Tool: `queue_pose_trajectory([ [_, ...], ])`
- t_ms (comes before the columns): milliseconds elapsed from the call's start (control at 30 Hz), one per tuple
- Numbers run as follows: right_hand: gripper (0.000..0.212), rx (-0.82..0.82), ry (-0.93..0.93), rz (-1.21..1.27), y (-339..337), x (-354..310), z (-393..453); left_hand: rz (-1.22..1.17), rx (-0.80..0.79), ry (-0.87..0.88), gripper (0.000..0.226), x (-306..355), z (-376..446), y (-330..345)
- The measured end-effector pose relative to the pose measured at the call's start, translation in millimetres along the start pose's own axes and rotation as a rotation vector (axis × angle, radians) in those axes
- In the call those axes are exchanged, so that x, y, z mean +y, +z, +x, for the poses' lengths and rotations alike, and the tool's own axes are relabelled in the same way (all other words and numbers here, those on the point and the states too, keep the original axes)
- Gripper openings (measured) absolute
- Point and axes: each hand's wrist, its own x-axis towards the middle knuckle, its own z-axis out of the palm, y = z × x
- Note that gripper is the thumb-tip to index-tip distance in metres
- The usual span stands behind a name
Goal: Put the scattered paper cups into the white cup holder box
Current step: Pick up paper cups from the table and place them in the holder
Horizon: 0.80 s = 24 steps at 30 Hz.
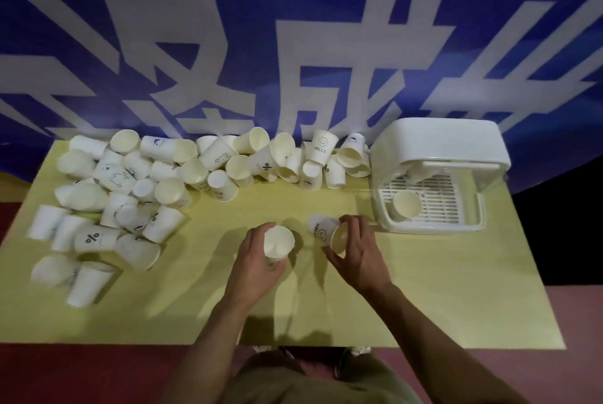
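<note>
Head view — steep downward, close over table [424, 289].

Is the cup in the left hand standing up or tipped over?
Roughly upright: the plain paper cup in the left hand shows its open mouth.

The scene is dim, with light falling from above and behind the person — several soft, fanned shadows spread over the yellow desk [424, 273] in front of the hands. The white cups [137, 181] left of the box [437, 139] look slightly blown out and smeared. Wide-angle distortion bends the desk edges and the blue banner [293, 12] — corners darken.
</note>
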Motion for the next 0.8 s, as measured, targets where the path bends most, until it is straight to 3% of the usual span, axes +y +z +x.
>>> queue_pose_trajectory([
  [467,0.065,0.207,0.060,0.296,-157,154,-61,-0.071,0.042,0.150,0.072,206,40,148],
  [800,0.056,0.247,0.113,0.333,-198,194,-74,0.010,0.061,0.207,0.070,238,80,196],
])
